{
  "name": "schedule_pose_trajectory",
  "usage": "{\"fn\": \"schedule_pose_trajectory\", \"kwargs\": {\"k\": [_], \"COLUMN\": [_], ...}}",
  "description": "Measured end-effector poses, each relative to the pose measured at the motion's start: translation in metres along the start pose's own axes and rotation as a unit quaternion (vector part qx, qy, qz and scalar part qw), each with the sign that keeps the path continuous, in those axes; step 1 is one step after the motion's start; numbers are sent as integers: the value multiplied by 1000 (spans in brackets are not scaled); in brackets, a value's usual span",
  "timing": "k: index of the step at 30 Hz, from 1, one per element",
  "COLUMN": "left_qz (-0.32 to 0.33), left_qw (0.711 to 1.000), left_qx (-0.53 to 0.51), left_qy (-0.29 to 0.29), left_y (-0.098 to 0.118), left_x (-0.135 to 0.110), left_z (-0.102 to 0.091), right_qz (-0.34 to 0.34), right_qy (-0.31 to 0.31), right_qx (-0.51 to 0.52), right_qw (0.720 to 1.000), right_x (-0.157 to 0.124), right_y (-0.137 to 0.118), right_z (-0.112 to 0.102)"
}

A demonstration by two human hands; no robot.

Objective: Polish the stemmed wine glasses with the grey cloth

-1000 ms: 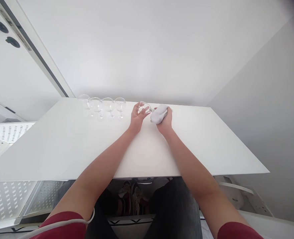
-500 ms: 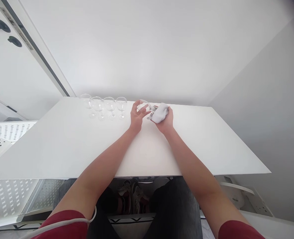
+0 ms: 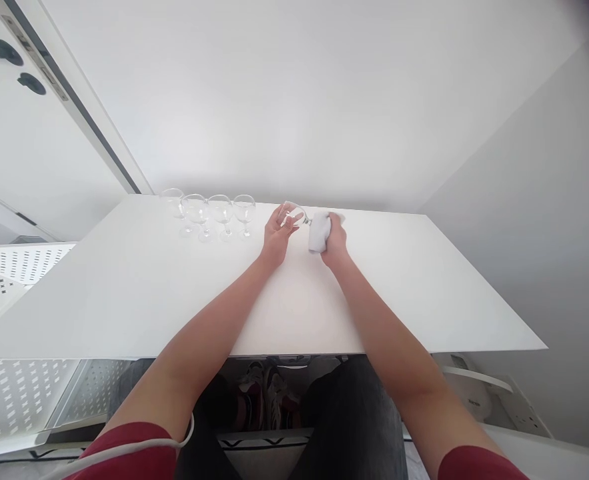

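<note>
Holds one clear, round-bowled glass [image 3: 298,215] tipped sideways near the far edge of the smooth white surface [image 3: 414,287] — with left hand [image 3: 277,231] loosely curled about its bowl, right hand [image 3: 336,241] closed on one soft, folded cloth [image 3: 319,233] at its stem. Has four upright stemware pieces [image 3: 220,211] toward the far left corner.

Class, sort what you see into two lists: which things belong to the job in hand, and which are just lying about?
Job in hand:
- wine glass, in the left hand
- white cloth, in the right hand
- four standing glasses, probably, though untouched
- white table, underneath

Just about:
- black door handle
- perforated white panel
</note>
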State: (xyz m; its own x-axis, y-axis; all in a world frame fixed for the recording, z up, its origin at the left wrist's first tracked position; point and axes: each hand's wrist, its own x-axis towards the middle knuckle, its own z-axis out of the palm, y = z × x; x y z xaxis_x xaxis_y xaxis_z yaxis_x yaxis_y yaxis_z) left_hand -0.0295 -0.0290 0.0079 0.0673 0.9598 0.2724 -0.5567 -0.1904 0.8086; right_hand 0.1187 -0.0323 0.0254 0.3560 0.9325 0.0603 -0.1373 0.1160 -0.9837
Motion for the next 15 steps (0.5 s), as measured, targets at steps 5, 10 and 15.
{"fn": "schedule_pose_trajectory", "kwargs": {"k": [5,10,15], "left_qz": [-11,-9,-8], "left_qw": [1000,999,1000], "left_qx": [-5,1,9], "left_qy": [22,34,27], "left_y": [-5,-4,-2], "left_x": [2,2,1], "left_z": [-3,-5,-5], "right_qz": [-227,-46,43], "right_qy": [-1,-23,-16], "right_qx": [-126,-137,-107], "right_qw": [966,989,993], "right_x": [-16,-7,-6], "right_y": [-8,6,14], "right_z": [3,5,5]}}
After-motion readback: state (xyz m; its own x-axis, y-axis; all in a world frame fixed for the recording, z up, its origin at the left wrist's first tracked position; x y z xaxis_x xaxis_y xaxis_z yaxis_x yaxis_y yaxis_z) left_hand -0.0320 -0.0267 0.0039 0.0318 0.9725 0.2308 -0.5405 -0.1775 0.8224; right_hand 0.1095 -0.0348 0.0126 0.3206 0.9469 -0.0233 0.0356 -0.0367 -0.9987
